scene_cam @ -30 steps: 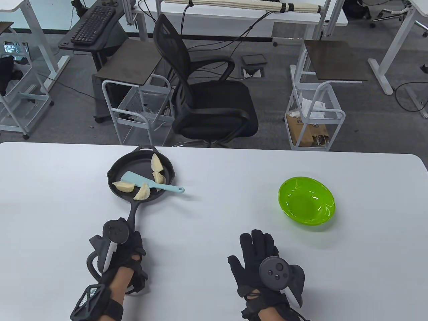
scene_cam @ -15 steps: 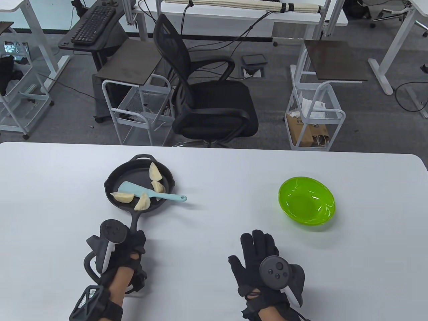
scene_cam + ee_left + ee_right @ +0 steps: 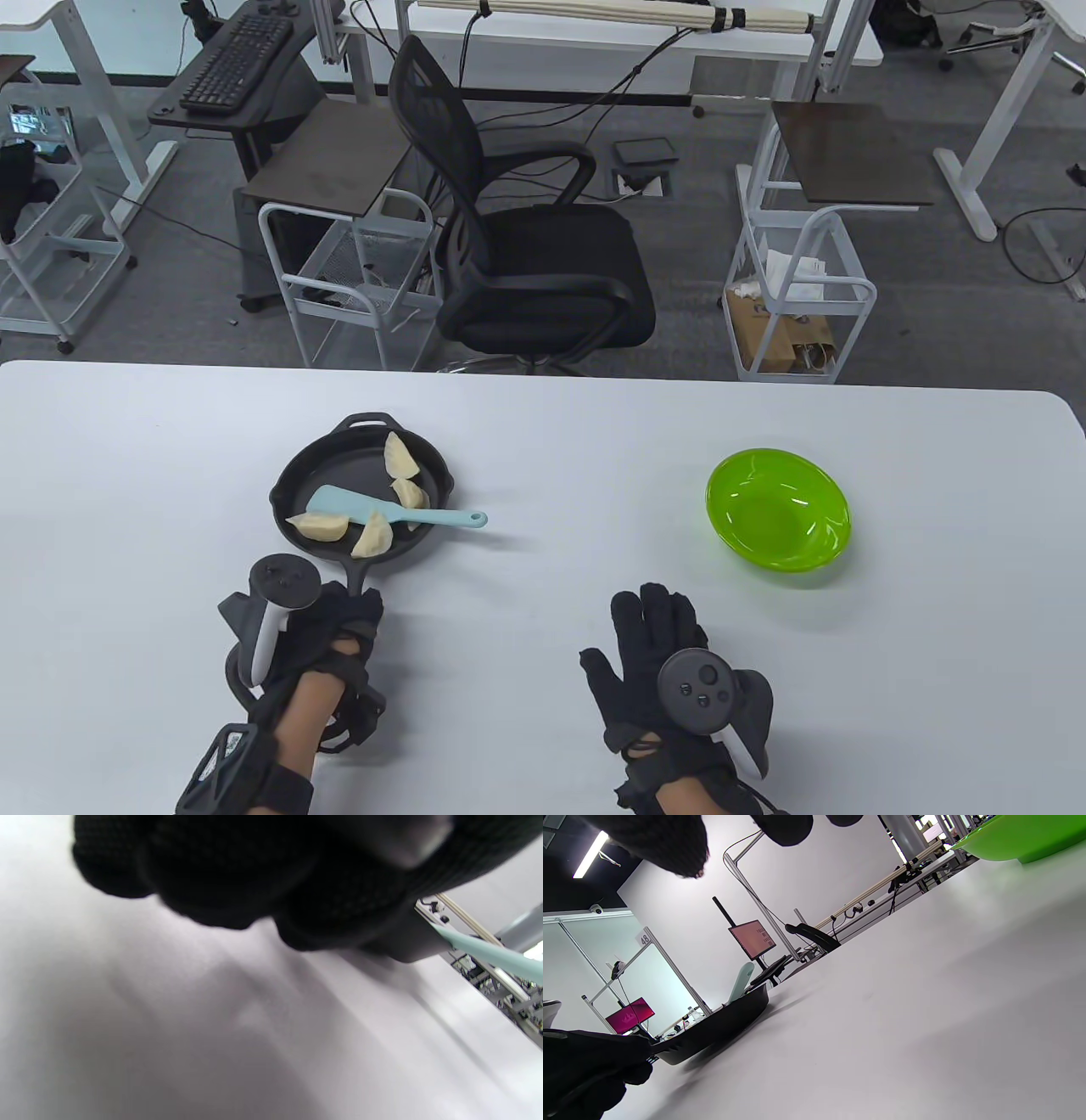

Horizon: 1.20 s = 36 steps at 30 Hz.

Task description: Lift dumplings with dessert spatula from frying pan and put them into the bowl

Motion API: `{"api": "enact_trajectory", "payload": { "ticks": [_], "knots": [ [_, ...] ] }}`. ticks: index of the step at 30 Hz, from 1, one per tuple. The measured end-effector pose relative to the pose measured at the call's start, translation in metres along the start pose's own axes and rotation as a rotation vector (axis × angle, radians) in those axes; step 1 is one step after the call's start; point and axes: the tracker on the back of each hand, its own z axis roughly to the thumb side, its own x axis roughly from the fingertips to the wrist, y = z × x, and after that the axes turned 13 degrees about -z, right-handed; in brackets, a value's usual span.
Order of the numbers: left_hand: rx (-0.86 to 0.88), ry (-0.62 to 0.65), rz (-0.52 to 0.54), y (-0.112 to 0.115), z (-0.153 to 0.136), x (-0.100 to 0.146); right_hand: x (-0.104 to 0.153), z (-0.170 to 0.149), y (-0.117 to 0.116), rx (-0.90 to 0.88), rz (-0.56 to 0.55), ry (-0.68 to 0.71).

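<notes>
A black frying pan (image 3: 297, 475) sits on the white table, left of centre, with several pale dumplings (image 3: 399, 456) in it. A light blue dessert spatula (image 3: 399, 511) lies across the pan, its handle sticking out over the right rim. My left hand (image 3: 344, 615) grips the pan's handle at its near end. My right hand (image 3: 653, 632) rests flat on the table with fingers spread, holding nothing. The green bowl (image 3: 778, 519) stands empty at the right. In the right wrist view the pan (image 3: 712, 1027), the spatula handle (image 3: 740, 982) and the bowl (image 3: 1022, 836) show side-on.
A black office chair (image 3: 526, 246) and white wire carts (image 3: 356, 280) stand on the floor beyond the table's far edge.
My left hand has pulled the pan toward me and slightly right, turning it a little; the spatula and dumplings rode along. My right hand stayed still.
</notes>
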Motion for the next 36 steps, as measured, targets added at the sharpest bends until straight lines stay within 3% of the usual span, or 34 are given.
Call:
{"api": "enact_trajectory", "payload": {
  "ticks": [10,19,25,36],
  "knots": [
    [0.035,0.066,-0.006,0.001,0.0,0.007,0.0,-0.002,-0.001,-0.008,0.002,-0.013],
    [0.0,0.128,-0.037,0.008,0.012,0.028,-0.001,-0.003,0.0,-0.011,-0.002,-0.016],
    [-0.056,0.148,-0.07,0.02,0.02,0.045,-0.002,-0.004,0.0,-0.011,-0.002,-0.019],
    [-0.147,0.171,-0.137,0.044,0.03,0.053,-0.003,-0.01,0.004,-0.023,-0.019,-0.041]
  ]
}}
